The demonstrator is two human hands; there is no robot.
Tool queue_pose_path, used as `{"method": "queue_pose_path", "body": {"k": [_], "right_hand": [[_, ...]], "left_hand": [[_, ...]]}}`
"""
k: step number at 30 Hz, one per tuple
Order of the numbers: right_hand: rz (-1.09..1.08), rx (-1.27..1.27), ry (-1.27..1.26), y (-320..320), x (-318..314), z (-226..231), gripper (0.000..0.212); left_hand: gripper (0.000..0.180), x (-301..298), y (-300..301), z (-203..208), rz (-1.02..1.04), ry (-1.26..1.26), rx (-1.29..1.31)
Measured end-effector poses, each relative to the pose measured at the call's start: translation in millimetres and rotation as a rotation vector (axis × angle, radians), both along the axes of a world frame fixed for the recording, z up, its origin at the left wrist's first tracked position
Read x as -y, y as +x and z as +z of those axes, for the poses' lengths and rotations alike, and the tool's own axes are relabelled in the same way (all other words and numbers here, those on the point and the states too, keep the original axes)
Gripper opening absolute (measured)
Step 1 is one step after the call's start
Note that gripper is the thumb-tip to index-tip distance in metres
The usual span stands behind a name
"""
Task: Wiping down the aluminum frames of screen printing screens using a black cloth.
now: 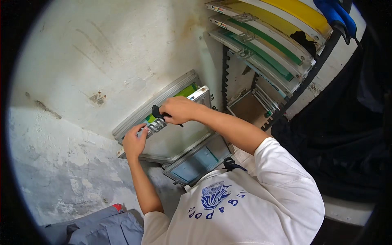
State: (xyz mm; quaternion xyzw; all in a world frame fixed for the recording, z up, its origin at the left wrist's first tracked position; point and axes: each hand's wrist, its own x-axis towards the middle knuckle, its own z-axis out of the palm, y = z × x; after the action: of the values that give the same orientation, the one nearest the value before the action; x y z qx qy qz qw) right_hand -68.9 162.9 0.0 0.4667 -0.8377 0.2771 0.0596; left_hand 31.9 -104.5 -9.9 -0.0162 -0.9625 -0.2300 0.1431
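Observation:
My right hand (pixel 179 109) is closed around a black spring clamp (pixel 156 111) at the top edge of a screen-printing frame (pixel 202 94). My left hand (pixel 134 141) grips the same top edge further left, thumb bent toward the near side. Between the two hands a grey metal hinge piece (pixel 154 125) sits on the frame's edge. Green and yellow show just behind that edge. Another metal frame (pixel 153 100) leans on the wall behind it. The clamp's jaws are mostly hidden by my right hand.
A smaller frame with blue mesh (pixel 198 161) stands below. Several frames lie stacked on a black rack (pixel 314 61) at the upper right, with a blue-handled clamp (pixel 337 18) above. Another black clamp (pixel 233 164) is at my shirt. Grey cloth (pixel 102 228) lies lower left.

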Motion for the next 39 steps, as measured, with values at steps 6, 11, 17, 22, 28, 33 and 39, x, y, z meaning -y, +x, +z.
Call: {"method": "queue_pose_path", "body": {"k": [6,11,17,22,28,33,39], "right_hand": [[0.041,-0.275,0.041,-1.0,20.1,-39.6,0.053],[0.047,-0.355,0.127,-1.7,-4.4,-43.2,0.056],[-0.040,-0.319,0.215,-21.9,-77.5,-23.9,0.046],[-0.147,-0.267,0.131,-34.8,-132.4,-14.7,0.047],[-0.031,-0.027,-0.387,-58.9,-136.7,-50.0,0.023],[-0.254,0.100,-0.734,-62.5,-133.9,-59.4,0.029],[-0.597,0.391,-1.261,-74.8,-153.5,-105.7,0.044]], "left_hand": [[0.033,13.2,5.2,-2.3,0.097,-0.013,0.001],[0.036,0.9,8.1,1.8,0.180,-0.064,-0.006],[0.049,-11.0,7.1,-6.6,0.321,-0.109,-0.003],[0.053,-29.6,-4.1,9.8,0.343,-0.099,0.067],[0.055,-45.6,-2.3,15.5,0.354,-0.099,0.033],[0.057,-56.5,-9.6,26.6,0.325,-0.104,-0.005],[0.052,-73.1,-1.4,4.7,0.266,-0.113,-0.118]]}}
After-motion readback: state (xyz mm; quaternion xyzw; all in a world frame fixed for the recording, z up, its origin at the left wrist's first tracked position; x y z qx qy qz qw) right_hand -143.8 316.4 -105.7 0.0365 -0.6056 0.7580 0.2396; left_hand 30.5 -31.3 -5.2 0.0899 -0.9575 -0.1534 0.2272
